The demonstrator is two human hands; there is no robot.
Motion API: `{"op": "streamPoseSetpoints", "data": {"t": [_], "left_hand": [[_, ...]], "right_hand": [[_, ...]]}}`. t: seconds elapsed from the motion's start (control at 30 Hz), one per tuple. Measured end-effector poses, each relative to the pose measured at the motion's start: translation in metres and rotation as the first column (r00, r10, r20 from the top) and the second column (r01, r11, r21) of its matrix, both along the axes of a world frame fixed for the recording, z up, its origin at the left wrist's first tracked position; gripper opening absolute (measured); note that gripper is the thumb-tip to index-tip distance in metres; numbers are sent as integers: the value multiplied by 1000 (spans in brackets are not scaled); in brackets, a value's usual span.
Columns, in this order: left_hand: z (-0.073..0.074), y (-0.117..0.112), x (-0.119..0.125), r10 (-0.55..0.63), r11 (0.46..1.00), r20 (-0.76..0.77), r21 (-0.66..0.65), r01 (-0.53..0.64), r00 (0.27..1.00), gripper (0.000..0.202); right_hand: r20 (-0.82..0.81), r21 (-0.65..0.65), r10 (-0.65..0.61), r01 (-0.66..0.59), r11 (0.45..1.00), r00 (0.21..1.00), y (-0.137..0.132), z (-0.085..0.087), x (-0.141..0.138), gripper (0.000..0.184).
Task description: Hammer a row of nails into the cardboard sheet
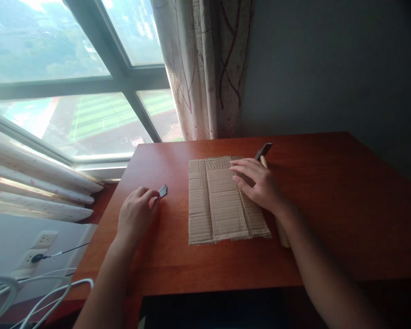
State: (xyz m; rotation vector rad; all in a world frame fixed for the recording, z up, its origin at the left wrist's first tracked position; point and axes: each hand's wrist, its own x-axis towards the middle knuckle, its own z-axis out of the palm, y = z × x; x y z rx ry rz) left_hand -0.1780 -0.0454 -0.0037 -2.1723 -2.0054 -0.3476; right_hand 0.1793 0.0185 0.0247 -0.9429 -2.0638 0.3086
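one small cluster of slim, dark, metallic-looking pins [163, 190], spotted on the left part of a glossy red-brown wooden table [178, 265], well apart from a flat, creased, light-brown corrugated cardboard sheet [224, 205]. saw the left hand [138, 210] at the near-left end of the cluster, thumb and forefinger drawn almost together, other fingers loosely curled; could not tell of any pin caught in the pinch. found the right hand [255, 180] over the upper right part of the sheet, half open, fingers stretched and relaxed, seemingly resting there, with nothing gripped in view. noted rows of small dark dots [218, 165] near the sheet's far edge, just beside those fingertips. saw also a dark-headed hammer with a pale wooden handle [264, 151] to the right of the sheet, partly hidden below the right hand and forearm. judged the pins light, stiff and probably smooth enough to roll or slip; best taken singly, mid-shank, between thumb and fingertip. judged the sheet light, weak along its creases and easily dented, so better steadied with a flat palm than pinched. expected most of the hammer's weight in its head, and the surest hold low on the handle.
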Motion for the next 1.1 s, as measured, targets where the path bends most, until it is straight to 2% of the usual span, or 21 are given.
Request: {"op": "streamPoseSetpoints", "data": {"t": [0.1,0.2,0.4,0.5,0.83,1.0,1.1], "left_hand": [[3,0,4,-6,1000,-82,-14,5,997,30],[3,2,6,-10,999,-127,-40,5,992,30],[1,4,8,-20,997,-153,-74,9,988,27],[2,3,10,-5,998,-159,-64,-5,987,27],[6,4,14,8,992,-184,-125,-31,983,33],[10,2,18,-17,984,-200,-176,-19,980,29],[17,0,22,26,992,-121,-120,-40,992,22]], "right_hand": [[-73,10,-82,83,996,994,3,3,9,20],[-172,-31,-217,214,976,961,8,4,21,20],[-280,-164,-457,427,889,844,22,-5,45,32],[-262,-217,-515,470,856,816,27,-10,51,37],[-216,-256,-554,500,827,804,33,-18,57,36],[-42,-226,-651,628,745,758,36,-20,65,31],[64,-212,-694,690,693,717,38,-22,68,31]]}}
